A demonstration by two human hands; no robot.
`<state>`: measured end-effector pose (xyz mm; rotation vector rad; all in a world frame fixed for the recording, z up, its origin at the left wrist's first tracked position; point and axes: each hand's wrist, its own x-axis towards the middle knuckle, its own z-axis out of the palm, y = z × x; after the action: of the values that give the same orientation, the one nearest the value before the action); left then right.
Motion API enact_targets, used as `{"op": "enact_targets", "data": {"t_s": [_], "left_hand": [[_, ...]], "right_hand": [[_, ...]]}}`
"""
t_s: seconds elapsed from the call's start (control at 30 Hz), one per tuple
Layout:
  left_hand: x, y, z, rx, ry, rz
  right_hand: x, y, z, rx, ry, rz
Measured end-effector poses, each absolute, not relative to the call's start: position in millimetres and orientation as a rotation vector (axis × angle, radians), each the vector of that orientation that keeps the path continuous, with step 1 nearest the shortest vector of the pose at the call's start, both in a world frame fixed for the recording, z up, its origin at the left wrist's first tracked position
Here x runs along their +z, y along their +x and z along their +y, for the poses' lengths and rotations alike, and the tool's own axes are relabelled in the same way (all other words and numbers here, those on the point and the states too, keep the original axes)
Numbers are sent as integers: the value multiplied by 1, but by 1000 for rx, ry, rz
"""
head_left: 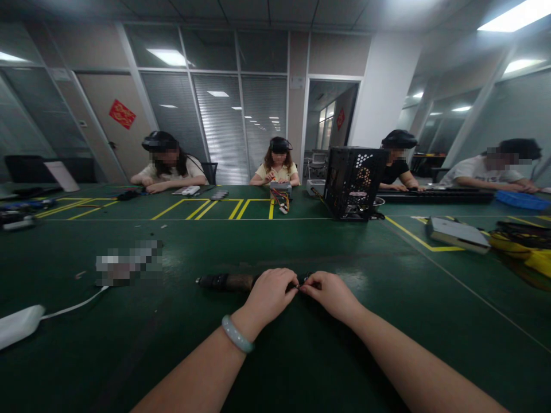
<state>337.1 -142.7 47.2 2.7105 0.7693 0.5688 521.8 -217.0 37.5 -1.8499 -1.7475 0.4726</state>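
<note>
A long dark cylindrical tool (230,282) with a small metal tip at its left end lies across the green table in front of me. My left hand (272,291) is wrapped over its middle, with a pale green bangle (237,334) on the wrist. My right hand (330,293) is closed in a pinch at the tool's right part, close to my left fingertips. Between the two sets of fingertips there is something small that I cannot make out. The hands cover much of the tool's right half.
A white power strip (21,326) with a cable lies at left. A black computer case (355,183) stands across the table, a power supply with coloured wires (281,192) left of it. A silver box (458,234) lies at right. Several people sit opposite.
</note>
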Motion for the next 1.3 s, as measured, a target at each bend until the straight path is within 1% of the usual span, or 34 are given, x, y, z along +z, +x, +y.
{"op": "enact_targets", "data": {"t_s": [0.47, 0.7, 1.3], "left_hand": [[49, 339, -144, 558, 2705, 819], [52, 338, -144, 483, 2705, 823], [49, 338, -143, 524, 2742, 770]], "right_hand": [[35, 523, -218, 436, -1815, -1766], [38, 522, -218, 456, -1841, -1756], [36, 523, -217, 437, -1850, -1781]]}}
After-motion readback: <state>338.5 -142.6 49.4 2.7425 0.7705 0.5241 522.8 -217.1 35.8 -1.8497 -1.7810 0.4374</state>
